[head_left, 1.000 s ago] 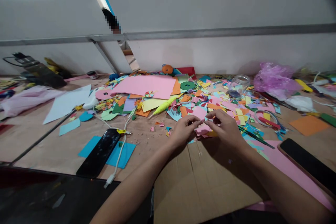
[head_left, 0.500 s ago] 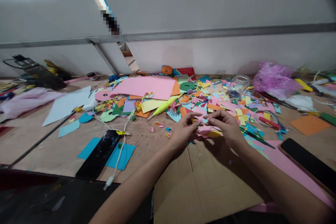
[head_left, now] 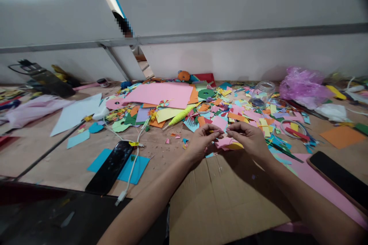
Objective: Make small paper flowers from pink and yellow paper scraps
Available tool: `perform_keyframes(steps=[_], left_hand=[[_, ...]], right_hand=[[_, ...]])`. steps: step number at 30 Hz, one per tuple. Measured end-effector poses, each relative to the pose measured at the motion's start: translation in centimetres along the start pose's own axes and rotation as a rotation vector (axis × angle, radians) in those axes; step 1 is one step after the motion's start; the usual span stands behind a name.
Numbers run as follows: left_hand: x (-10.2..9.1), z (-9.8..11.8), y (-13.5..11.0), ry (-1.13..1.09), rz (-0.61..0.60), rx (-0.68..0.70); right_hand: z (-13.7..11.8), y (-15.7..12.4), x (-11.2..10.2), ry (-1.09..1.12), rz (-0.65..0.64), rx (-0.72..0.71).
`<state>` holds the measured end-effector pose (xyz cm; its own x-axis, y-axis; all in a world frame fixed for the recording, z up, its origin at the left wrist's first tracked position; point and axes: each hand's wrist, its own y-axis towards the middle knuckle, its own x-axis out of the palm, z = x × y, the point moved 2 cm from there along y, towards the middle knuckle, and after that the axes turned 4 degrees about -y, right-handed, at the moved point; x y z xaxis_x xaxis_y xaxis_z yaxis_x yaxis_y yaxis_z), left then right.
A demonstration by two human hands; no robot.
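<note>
My left hand [head_left: 205,139] and my right hand [head_left: 247,138] meet fingertip to fingertip over the far edge of a cardboard sheet [head_left: 230,199]. Thumb and index finger are pinched on each hand. Whatever sits between the fingertips is too small to make out. Pink and yellow paper pieces [head_left: 225,143] lie just below and between the hands. Behind them spreads a heap of coloured paper scraps [head_left: 247,115]. Dark-bladed scissors [head_left: 284,150] rest right of my right hand.
A glass jar [head_left: 262,93] and a purple plastic bag [head_left: 301,86] stand at the back right. Phones lie at left [head_left: 110,168] and right [head_left: 339,178]. A white cable [head_left: 133,168] crosses the left phone's side. A yellow-green yarn-wrapped tool [head_left: 181,115] points toward my left.
Both hands stay pinched in nearly the same place, with small finger movements. The whole view has shifted slightly, so the table things appear a little farther right.
</note>
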<state>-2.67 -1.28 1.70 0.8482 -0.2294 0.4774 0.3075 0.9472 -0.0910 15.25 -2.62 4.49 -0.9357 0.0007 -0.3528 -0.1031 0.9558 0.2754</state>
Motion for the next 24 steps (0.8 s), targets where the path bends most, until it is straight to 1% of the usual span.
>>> perform_keyframes(steps=[5,10,17,24], left_hand=[[0.02,-0.01,-0.11,0.019,-0.014,-0.001],[-0.06,-0.21,-0.14,0.053,-0.033,0.041],[0.12,-0.13,-0.22,0.043,-0.050,0.058],[0.07,-0.11,-0.11,0.084,-0.037,0.064]], right_hand=[[-0.17,-0.13,-0.12,-0.163,-0.014,-0.110],[-0.42,-0.07,-0.15,-0.214,-0.021,-0.186],[-0.53,-0.18,-0.13,-0.246,-0.034,-0.210],[-0.43,-0.24,-0.01,-0.285,-0.022,-0.222]])
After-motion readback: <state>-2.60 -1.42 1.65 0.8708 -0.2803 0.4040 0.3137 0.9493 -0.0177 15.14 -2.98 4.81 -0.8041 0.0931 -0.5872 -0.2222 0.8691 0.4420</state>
